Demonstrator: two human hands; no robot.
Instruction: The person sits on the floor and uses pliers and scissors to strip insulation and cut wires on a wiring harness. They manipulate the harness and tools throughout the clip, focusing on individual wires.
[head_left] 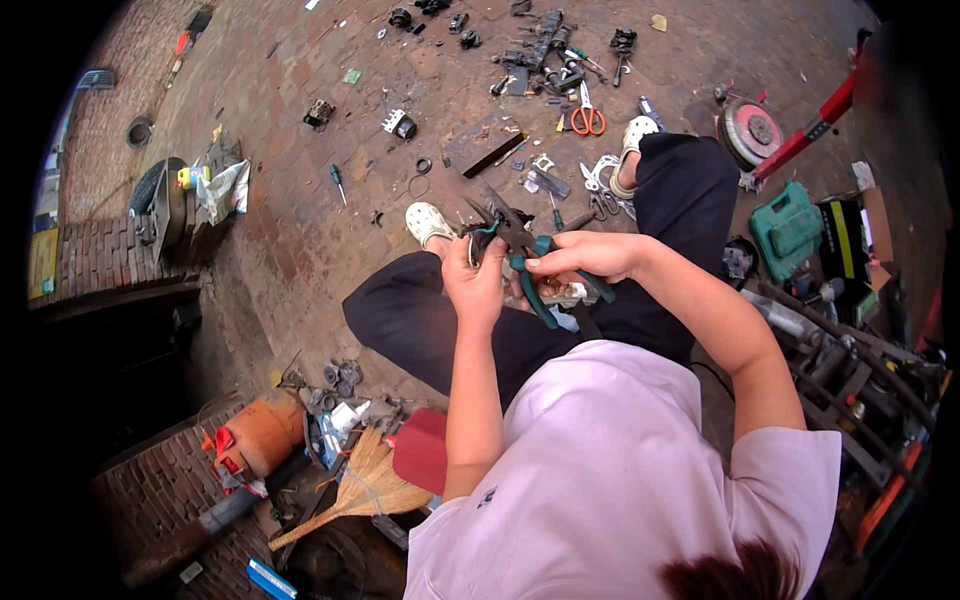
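Observation:
My right hand is closed on the pliers, which have dark green handles and dark metal jaws. The handles are spread apart, and the jaws point away from me. Against the jaws, my left hand pinches a small dark part with a teal strip or wire. Its exact kind is too small to tell, and so is whether the jaws grip it. Both hands are above my lap, between my bent knees. A few small pieces lie below the pliers, partly hidden by my hands.
Orange-handled scissors, a green screwdriver and dark metal parts lie on the brick floor ahead. To the right are a red-centred wheel and a green case. A straw broom and an orange tank are at the lower left.

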